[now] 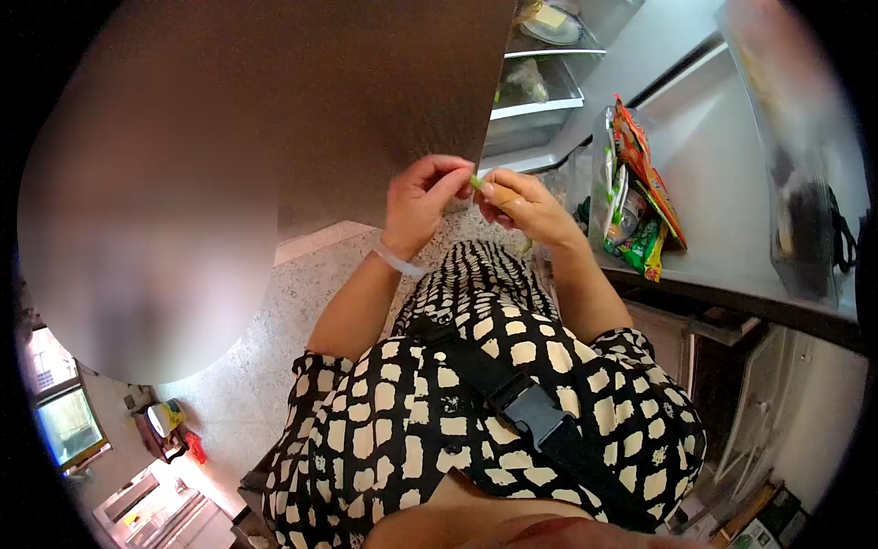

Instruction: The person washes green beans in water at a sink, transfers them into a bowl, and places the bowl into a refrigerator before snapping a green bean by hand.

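My left hand (422, 197) and my right hand (523, 209) meet near the middle of the view, in front of the dark panel's edge. Between their fingertips is a small green piece (476, 182), pinched from both sides. A bit of green also shows just below my right hand. A pale band circles my left wrist.
An open fridge stands at the upper right, with bagged items on its shelves (540, 107). Its door holds red and green packets (647, 183). A large dark brown panel (384, 101) rises ahead. Speckled floor (311, 284) lies below, and a window is at the lower left.
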Demonstrator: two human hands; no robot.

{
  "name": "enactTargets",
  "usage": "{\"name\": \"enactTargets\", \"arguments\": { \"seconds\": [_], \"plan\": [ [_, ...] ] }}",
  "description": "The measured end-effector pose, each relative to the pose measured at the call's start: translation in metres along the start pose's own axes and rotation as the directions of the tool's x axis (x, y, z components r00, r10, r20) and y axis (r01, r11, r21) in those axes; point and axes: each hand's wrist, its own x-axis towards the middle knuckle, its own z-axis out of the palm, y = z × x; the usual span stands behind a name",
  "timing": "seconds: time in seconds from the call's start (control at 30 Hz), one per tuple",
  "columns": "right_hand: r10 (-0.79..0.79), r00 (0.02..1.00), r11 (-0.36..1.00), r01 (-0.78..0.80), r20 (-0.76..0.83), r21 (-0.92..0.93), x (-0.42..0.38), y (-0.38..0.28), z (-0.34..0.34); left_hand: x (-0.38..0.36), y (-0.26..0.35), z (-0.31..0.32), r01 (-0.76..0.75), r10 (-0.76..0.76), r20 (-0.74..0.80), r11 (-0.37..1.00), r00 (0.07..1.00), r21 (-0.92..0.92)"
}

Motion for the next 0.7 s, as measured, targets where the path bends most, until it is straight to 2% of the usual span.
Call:
{"name": "enactTargets", "arguments": {
  "seconds": [0.1,0.13,0.23,0.27,0.37,0.47,0.57,0.6,0.67,0.7],
  "plan": [
    [-0.222,0.961,0.953,0.178,-0.164,-0.243,-0.004,0.020,0.016,-0.020,0.000,-0.009,0.076,-0.092,0.079,0.981,0.993,0.180],
    [-0.140,0.976,0.951,0.086,-0.165,-0.297,-0.008,0.023,0.018,-0.026,0.004,-0.010,0.052,-0.075,0.094,0.972,0.993,0.231],
    [-0.263,0.962,0.885,0.212,-0.069,-0.414,-0.011,0.036,0.024,-0.037,0.004,-0.022,-0.119,0.012,0.198,0.836,0.980,0.535],
    [-0.258,0.963,0.845,0.189,-0.072,-0.501,-0.012,0.034,0.026,-0.040,0.004,-0.022,-0.080,-0.019,0.176,0.837,0.984,0.541],
    [-0.405,0.906,0.705,0.225,-0.121,-0.673,-0.011,0.036,0.039,-0.042,0.004,-0.023,-0.186,0.066,0.194,0.686,0.979,0.703],
    [-0.504,0.817,0.725,0.224,-0.279,-0.651,-0.006,0.031,0.051,-0.041,-0.005,-0.016,-0.070,0.079,0.009,0.821,0.997,0.567],
    [-0.487,0.766,0.851,0.306,-0.419,-0.427,0.007,0.028,0.060,-0.030,-0.024,-0.009,-0.072,0.112,-0.193,0.976,0.975,0.203],
    [-0.423,0.781,0.902,0.317,-0.459,-0.291,0.010,0.025,0.057,-0.028,-0.022,-0.004,-0.093,0.103,-0.223,0.994,0.969,0.056],
    [-0.263,0.833,0.952,0.307,-0.486,0.011,0.019,0.021,0.054,-0.022,-0.019,0.000,-0.080,0.082,-0.254,0.997,0.964,0.020],
    [-0.235,0.836,0.945,0.315,-0.496,0.083,0.024,0.020,0.050,-0.021,-0.018,0.000,-0.072,0.069,-0.276,0.997,0.959,0.002]
  ]
}}
